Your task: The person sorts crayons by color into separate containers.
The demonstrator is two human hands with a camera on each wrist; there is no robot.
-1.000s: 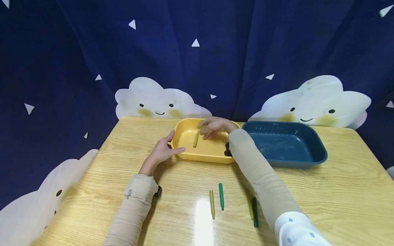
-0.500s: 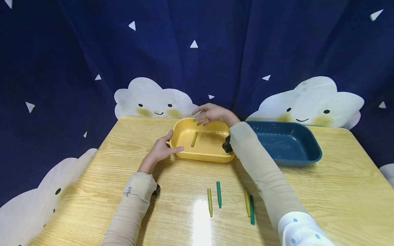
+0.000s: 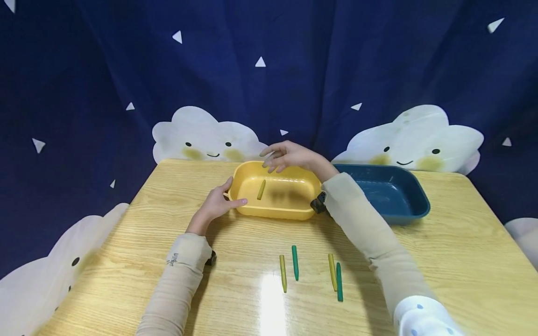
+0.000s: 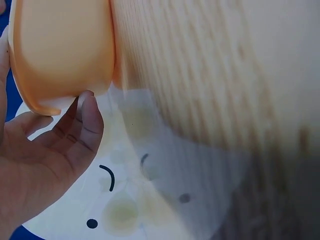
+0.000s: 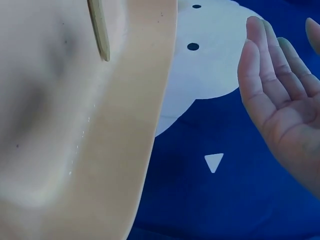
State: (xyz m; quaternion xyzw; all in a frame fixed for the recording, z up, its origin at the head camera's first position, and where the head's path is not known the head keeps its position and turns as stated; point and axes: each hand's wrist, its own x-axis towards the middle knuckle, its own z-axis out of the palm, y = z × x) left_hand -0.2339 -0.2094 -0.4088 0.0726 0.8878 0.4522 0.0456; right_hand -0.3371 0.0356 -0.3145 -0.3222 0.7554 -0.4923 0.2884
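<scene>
A yellow plastic bin [image 3: 275,214] stands at the back of the table, with one yellow crayon [image 3: 261,190] lying on its floor. My left hand [image 3: 215,203] holds the bin's left end, thumb over the front rim; in the left wrist view its fingertips [image 4: 91,107] curl against the rim. Above the bin's far rim hovers my right hand [image 3: 290,155], fingers relaxed and apart from the bin. The right wrist view shows that palm [image 5: 295,120] holding nothing. Nearer the front lie a yellow crayon [image 3: 283,273] beside a green crayon [image 3: 295,263], and another yellow crayon [image 3: 332,272] beside another green crayon [image 3: 339,282].
A dark blue bin [image 3: 388,193] stands right of the yellow one, partly hidden by my right forearm. The wooden table [image 3: 454,261] ends at a blue curtain [image 3: 235,70] printed with clouds and triangles. Each wrist carries a small black camera.
My right hand has risen from inside the yellow bin to above its far rim, fingers loosening. The left hand keeps its grip. The head view has shifted slightly.
</scene>
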